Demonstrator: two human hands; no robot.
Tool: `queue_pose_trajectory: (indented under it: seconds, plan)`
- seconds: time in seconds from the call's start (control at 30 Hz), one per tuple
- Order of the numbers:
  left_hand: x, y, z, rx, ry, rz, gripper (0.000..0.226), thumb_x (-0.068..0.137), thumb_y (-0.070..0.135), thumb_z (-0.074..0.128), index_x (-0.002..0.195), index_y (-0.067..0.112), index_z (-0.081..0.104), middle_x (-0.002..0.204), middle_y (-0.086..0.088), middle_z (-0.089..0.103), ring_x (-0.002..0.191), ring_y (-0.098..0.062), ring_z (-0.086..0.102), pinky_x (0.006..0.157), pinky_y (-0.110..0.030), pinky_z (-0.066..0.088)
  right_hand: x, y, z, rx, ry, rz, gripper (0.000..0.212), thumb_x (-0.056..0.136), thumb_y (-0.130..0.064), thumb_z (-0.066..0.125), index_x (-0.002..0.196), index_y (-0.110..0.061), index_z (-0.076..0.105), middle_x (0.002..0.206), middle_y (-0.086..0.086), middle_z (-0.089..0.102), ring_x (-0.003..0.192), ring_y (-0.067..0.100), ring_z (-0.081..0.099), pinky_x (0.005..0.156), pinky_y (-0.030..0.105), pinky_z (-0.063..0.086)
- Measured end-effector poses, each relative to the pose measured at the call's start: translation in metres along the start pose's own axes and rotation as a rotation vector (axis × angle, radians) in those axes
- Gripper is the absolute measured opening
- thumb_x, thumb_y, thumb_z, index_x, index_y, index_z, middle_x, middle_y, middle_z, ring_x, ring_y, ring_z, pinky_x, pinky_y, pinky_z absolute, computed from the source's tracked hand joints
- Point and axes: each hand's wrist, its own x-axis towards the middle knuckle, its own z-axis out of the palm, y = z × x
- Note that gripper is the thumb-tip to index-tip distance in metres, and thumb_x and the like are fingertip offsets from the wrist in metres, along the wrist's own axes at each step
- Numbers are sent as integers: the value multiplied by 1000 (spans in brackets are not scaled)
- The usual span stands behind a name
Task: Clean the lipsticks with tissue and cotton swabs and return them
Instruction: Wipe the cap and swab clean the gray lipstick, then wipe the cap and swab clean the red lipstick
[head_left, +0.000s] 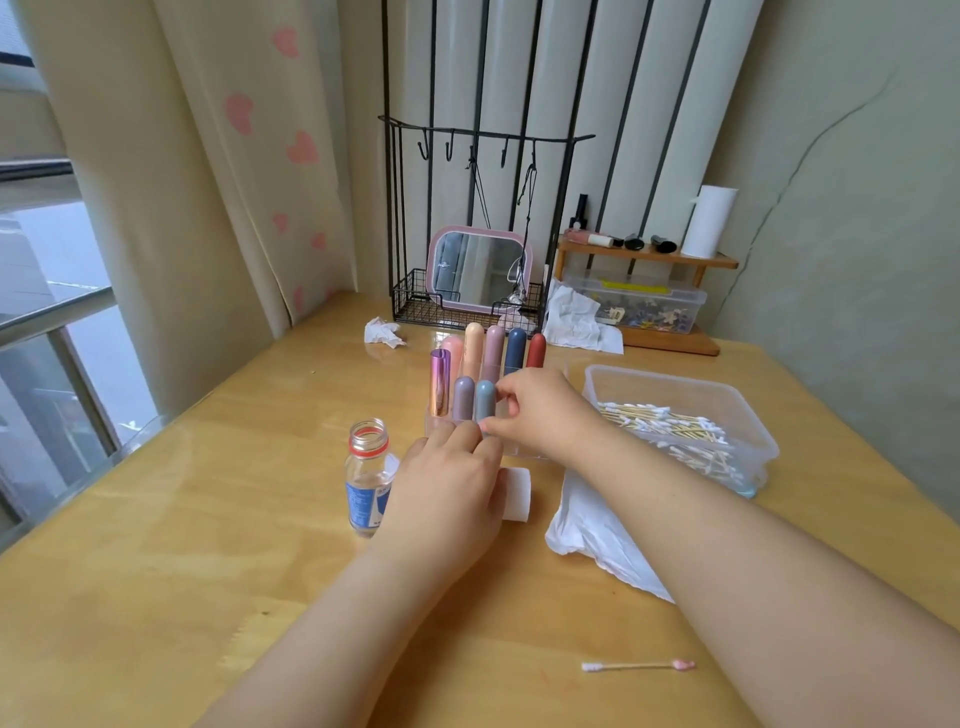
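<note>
Your right hand (540, 410) pinches the grey-blue lipstick (485, 399) in the front row of the clear rack (524, 452); your left hand (447, 483), fingers loosely bent, steadies the rack's front. Lift straight up, keeping neighbours upright, toward the tissue (587, 525).

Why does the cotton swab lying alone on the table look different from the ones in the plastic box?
The lone cotton swab has one pink-stained tip; the cotton swabs in the box show only white tips. The lone cotton swab lies by itself on the bare table, near the right forearm; the cotton swabs in the box are heaped together inside the clear plastic box. Both kinds have pale sticks with cotton at both ends.
</note>
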Motion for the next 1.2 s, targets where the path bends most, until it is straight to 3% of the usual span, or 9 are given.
queue_pose_trajectory:
  seconds: [0.1,0.23,0.3,0.37,0.6,0.77,0.93,1.07,1.2]
  plan:
    - [0,1,1,19,-2,14,19,70,19,41,65,10,58,63,-4,52,57,-28,53,48,-26,34,-3,2,-15,-26,28,-54,16,81,-36,69,78,-24,58,67,-10,48,68,11,49,56,22,36]
    - [1,4,-1,4,-17,-5,15,70,17,43,64,12,55,64,-2,52,59,-28,54,49,-28,35,9,14,-44,-192,377,-25,19,90,-26,52,103,-14,59,101,5,56,92,26,56,73,35,48]
    - [2,4,-2,3,-35,-15,1,66,10,58,65,11,57,64,-3,52,59,-29,54,49,-28,35,22,22,-51,-239,311,32,31,93,-25,52,121,-12,53,120,11,51,103,31,54,80,38,48]
    - [3,4,-1,-12,-60,-28,19,56,5,73,65,11,57,64,-3,53,59,-29,55,49,-27,35,33,29,-49,-247,165,71,37,94,-25,52,128,-12,49,127,13,50,110,32,53,88,41,48]
    - [6,5,-4,-1,-61,-28,6,60,14,59,65,12,60,64,-2,55,61,-28,58,49,-30,40,45,32,-37,-181,126,105,18,94,-22,53,105,-12,63,102,7,65,93,23,58,78,33,48]
    - [5,10,-9,-9,-35,-19,27,72,25,36,66,14,60,66,-1,55,60,-26,57,48,-28,40,33,21,-64,-113,213,92,15,94,-24,55,98,-12,62,92,3,62,83,18,55,72,30,44]
    - [9,27,-26,-172,13,-75,22,79,29,48,81,12,62,74,-2,61,65,-25,60,49,-31,44,-23,1,-100,-7,246,42,6,90,-27,60,91,-21,61,84,-1,61,78,14,54,69,27,44]
    - [14,44,-40,-224,38,-82,26,87,28,61,105,9,60,97,-7,66,87,-31,62,69,-38,49,-81,-6,-101,144,151,56,5,89,-28,62,85,-25,62,83,0,67,79,15,63,71,28,51]
    - [12,60,-43,-329,-118,-132,31,91,33,57,114,12,56,107,-3,64,98,-22,59,80,-34,44,-127,-9,-86,267,122,80,6,87,-27,65,81,-25,64,79,-3,67,78,14,64,70,21,50]
